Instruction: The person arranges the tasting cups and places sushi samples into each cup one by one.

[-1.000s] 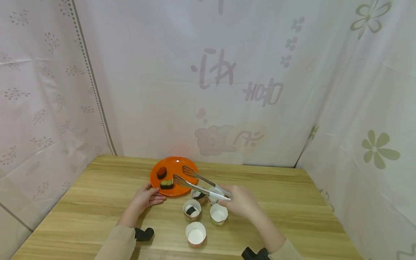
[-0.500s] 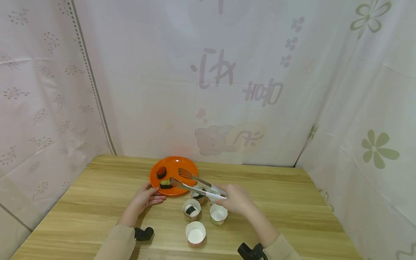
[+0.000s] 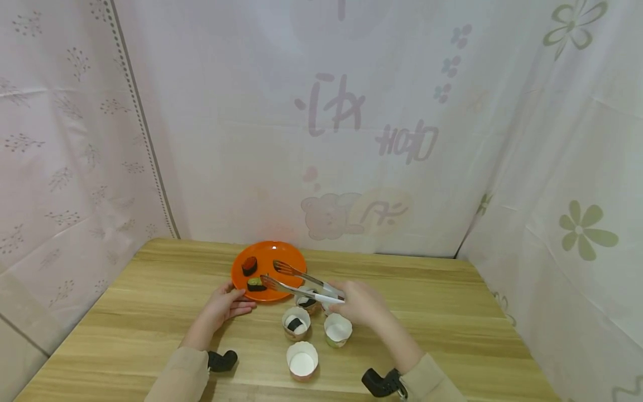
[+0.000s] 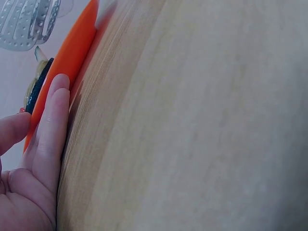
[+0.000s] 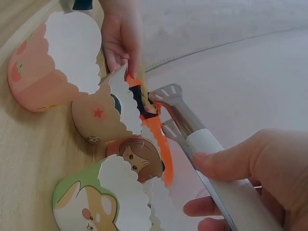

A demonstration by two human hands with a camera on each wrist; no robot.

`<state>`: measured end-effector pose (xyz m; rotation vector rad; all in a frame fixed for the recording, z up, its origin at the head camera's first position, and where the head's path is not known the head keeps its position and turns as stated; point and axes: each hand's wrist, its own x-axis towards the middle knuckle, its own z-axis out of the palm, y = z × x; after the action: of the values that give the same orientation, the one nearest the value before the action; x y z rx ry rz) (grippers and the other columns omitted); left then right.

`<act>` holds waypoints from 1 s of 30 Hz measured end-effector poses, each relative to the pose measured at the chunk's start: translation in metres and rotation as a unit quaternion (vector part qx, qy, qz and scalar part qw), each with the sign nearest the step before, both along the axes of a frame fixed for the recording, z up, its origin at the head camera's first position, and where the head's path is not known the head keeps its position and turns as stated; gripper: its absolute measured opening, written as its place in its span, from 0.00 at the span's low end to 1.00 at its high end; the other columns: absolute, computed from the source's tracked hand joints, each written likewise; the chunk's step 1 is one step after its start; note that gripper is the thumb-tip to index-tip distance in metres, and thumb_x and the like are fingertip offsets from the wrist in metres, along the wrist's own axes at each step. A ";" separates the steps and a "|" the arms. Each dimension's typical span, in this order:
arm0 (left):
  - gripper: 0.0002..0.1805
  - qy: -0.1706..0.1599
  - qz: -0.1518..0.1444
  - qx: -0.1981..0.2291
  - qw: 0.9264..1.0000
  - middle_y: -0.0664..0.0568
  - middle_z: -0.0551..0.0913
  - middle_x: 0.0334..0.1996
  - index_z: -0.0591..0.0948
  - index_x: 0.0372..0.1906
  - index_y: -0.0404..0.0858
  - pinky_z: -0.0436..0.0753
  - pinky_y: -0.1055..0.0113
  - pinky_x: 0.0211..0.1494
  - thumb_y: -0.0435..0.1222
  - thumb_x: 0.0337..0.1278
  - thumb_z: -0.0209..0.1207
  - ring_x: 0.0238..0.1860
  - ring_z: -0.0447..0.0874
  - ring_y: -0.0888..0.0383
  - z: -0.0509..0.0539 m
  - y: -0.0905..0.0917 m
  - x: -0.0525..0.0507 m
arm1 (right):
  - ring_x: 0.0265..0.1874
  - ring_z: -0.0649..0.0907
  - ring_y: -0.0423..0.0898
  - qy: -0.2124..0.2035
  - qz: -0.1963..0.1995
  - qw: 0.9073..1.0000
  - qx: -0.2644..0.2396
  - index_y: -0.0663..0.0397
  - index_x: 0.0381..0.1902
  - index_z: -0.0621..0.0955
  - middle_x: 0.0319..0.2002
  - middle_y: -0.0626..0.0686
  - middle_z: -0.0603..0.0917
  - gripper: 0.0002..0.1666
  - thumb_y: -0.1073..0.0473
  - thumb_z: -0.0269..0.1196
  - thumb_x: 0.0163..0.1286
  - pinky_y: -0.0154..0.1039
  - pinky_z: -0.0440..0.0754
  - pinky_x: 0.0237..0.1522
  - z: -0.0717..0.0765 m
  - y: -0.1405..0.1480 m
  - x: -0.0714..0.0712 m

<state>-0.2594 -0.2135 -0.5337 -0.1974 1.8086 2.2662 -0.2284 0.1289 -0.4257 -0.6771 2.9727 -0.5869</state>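
My left hand pinches the near left rim of an orange plate, thumb above and fingers below in the left wrist view. On the plate sit a red-topped sushi piece and a yellow-green-topped sushi piece, both banded in black. My right hand grips white-handled metal tongs. Their slotted tips are apart over the plate, one beside the yellow-green-topped piece; whether it touches cannot be told.
Paper cups stand in front of the plate. One cup contains a white piece with a black band; another has a black-and-white piece. The front cup and right cup show bare insides. Another is mostly hidden behind my right hand.
My right hand and the tongs have moved left, bringing the tips to the yellow-green-topped sushi piece. The left hand and plate stay almost still.
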 end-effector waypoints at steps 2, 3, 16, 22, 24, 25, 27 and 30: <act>0.27 0.001 -0.002 -0.001 1.000 0.37 0.83 0.35 0.53 0.71 0.30 0.85 0.57 0.43 0.29 0.73 0.45 0.36 0.86 0.47 0.000 0.000 0.000 | 0.27 0.74 0.43 0.001 0.003 1.000 0.005 0.50 0.60 0.79 0.40 0.49 0.84 0.33 0.48 0.70 0.58 0.39 0.70 0.24 0.001 -0.001 -0.001; 0.27 0.001 -0.001 -0.001 1.000 0.37 0.83 0.35 0.53 0.71 0.30 0.85 0.57 0.43 0.29 0.73 0.45 0.36 0.86 0.47 0.001 0.001 0.000 | 0.28 0.75 0.43 0.001 0.004 1.000 0.009 0.49 0.60 0.79 0.41 0.49 0.84 0.32 0.48 0.70 0.58 0.39 0.71 0.25 0.001 -0.002 -0.001; 0.26 0.004 0.003 0.001 1.000 0.37 0.83 0.35 0.53 0.71 0.29 0.85 0.57 0.41 0.29 0.73 0.44 0.35 0.87 0.47 -0.002 0.000 -0.001 | 0.29 0.77 0.41 -0.012 0.025 1.000 -0.004 0.48 0.57 0.81 0.37 0.44 0.83 0.29 0.49 0.71 0.56 0.40 0.75 0.29 -0.004 -0.008 -0.011; 0.26 0.003 0.003 0.000 1.000 0.37 0.83 0.35 0.54 0.70 0.28 0.85 0.57 0.41 0.29 0.73 0.44 0.35 0.87 0.47 -0.003 0.000 -0.001 | 0.31 0.78 0.43 -0.026 0.021 0.999 0.000 0.47 0.58 0.80 0.41 0.47 0.84 0.31 0.49 0.72 0.56 0.41 0.76 0.30 -0.006 -0.011 -0.015; 0.26 0.002 0.003 0.000 1.000 0.37 0.83 0.35 0.54 0.70 0.28 0.85 0.57 0.41 0.29 0.73 0.44 0.35 0.87 0.47 -0.003 0.000 -0.001 | 0.31 0.77 0.43 -0.033 0.019 0.999 -0.002 0.47 0.59 0.80 0.42 0.47 0.84 0.31 0.49 0.71 0.57 0.41 0.75 0.30 -0.006 -0.012 -0.016; 0.26 0.002 0.004 0.000 1.000 0.37 0.83 0.35 0.54 0.70 0.28 0.85 0.57 0.41 0.29 0.73 0.44 0.35 0.87 0.47 -0.003 0.000 -0.001 | 0.30 0.77 0.43 -0.036 0.019 0.999 -0.002 0.47 0.59 0.80 0.42 0.47 0.84 0.31 0.50 0.71 0.57 0.41 0.75 0.30 -0.006 -0.013 -0.016; 0.26 0.001 0.004 0.001 1.000 0.37 0.83 0.34 0.54 0.70 0.28 0.85 0.57 0.41 0.29 0.73 0.44 0.35 0.87 0.47 -0.002 0.000 -0.001 | 0.30 0.76 0.43 -0.042 0.020 0.999 -0.004 0.47 0.59 0.80 0.41 0.47 0.84 0.30 0.50 0.71 0.58 0.41 0.75 0.30 -0.005 -0.014 -0.017; 0.26 -0.002 0.006 0.003 1.000 0.37 0.84 0.34 0.54 0.70 0.29 0.85 0.57 0.41 0.29 0.73 0.44 0.35 0.87 0.47 -0.002 0.000 0.000 | 0.31 0.77 0.43 -0.043 0.023 0.999 -0.002 0.47 0.59 0.80 0.42 0.47 0.84 0.30 0.50 0.71 0.57 0.42 0.76 0.32 -0.005 -0.016 -0.018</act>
<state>-0.2596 -0.2135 -0.5356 -0.2127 1.8022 2.2780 -0.2466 0.1127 -0.4305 -0.7005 2.8688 -0.6025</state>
